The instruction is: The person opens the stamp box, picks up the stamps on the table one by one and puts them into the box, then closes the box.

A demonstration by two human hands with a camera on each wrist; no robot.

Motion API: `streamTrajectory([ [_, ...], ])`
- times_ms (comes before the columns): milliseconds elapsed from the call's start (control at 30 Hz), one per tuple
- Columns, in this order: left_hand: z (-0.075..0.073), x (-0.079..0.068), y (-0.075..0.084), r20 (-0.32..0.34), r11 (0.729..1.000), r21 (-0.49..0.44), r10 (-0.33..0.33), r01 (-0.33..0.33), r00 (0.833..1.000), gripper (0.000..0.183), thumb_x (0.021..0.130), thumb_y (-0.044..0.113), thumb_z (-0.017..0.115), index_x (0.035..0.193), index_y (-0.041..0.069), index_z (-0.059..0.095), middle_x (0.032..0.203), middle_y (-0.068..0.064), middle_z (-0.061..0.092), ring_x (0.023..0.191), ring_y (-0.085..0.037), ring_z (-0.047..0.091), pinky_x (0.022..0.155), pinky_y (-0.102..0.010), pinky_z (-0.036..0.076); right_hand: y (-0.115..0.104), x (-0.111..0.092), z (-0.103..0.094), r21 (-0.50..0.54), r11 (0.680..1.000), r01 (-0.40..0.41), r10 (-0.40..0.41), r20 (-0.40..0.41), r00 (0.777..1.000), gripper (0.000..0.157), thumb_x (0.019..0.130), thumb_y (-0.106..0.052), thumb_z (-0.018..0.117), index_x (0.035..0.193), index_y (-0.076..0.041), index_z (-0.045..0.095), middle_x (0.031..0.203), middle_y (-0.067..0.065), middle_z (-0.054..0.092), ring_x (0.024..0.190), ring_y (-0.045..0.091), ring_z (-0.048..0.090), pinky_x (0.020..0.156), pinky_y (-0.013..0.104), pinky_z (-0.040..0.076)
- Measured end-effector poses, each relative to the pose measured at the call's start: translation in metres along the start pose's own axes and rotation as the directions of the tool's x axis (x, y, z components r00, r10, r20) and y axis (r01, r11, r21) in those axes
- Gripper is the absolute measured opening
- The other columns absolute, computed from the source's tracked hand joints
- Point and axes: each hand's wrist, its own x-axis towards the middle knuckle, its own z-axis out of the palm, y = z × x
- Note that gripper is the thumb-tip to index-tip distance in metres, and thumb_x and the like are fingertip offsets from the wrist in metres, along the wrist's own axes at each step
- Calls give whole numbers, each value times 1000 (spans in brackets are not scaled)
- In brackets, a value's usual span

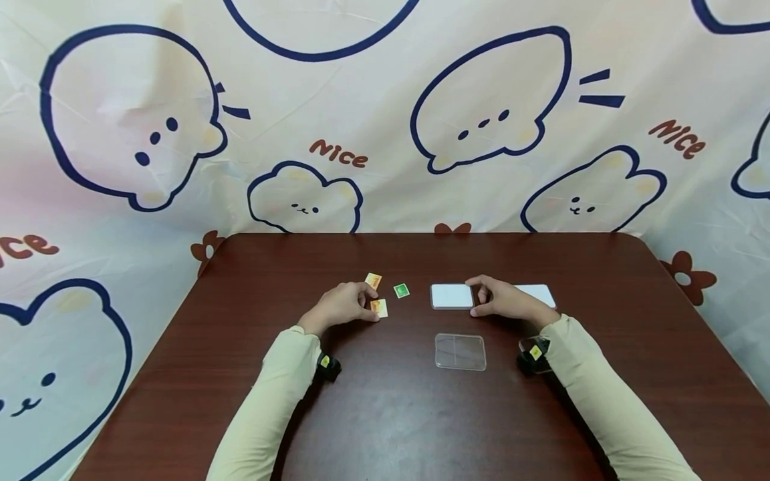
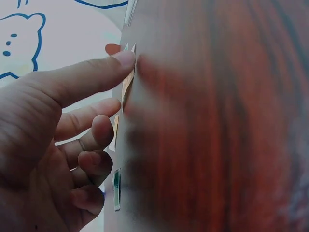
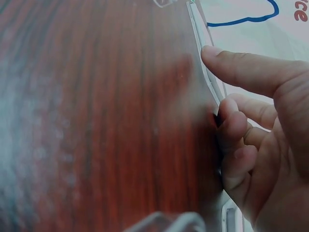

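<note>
My left hand pinches a small orange-and-white stamp between thumb and index finger. In the left wrist view, that stamp is slightly bowed, its lower edge close to the dark wood. A second orange stamp lies just beyond the fingers, and a green stamp to the right of them. With thumb and index finger, my right hand holds the right end of a flat clear case with a white inside. The right wrist view shows the case edge-on, its thumb on the near rim.
A clear plastic lid lies nearer to me on the brown table. Another white rectangle is partly hidden behind the right hand. Something clear shows by the right wrist. A printed curtain hangs behind the table.
</note>
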Motion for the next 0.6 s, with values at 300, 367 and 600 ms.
streamTrajectory([
  [300, 2, 3, -1, -4, 1000, -21, 5, -5, 1000, 37, 77, 27, 82, 109, 15, 68, 79, 0, 58, 68, -13, 50, 60, -26, 38, -4, -3, -2, -5, 1000, -3, 3, -2, 1000, 63, 85, -18, 73, 138, -4, 43, 88, 6, 47, 64, 13, 40, 64, 28, 38],
  [367, 3, 3, -1, -2, 999, -36, 7, -7, 1000, 35, 78, 25, 81, 108, 14, 68, 79, -1, 57, 68, -13, 50, 60, -26, 38, -3, -3, -1, -4, 1000, 9, -9, -4, 1000, 63, 86, -19, 73, 138, -3, 42, 88, 6, 47, 63, 12, 40, 63, 27, 37],
  [600, 4, 2, -3, 4, 997, -73, 1, 0, 1000, 29, 79, 22, 79, 105, 14, 68, 75, 0, 55, 67, -13, 49, 59, -26, 37, 0, -2, 0, 0, 1000, 27, -27, -3, 1000, 63, 85, -20, 73, 137, -2, 43, 88, 6, 46, 64, 13, 40, 63, 26, 37],
])
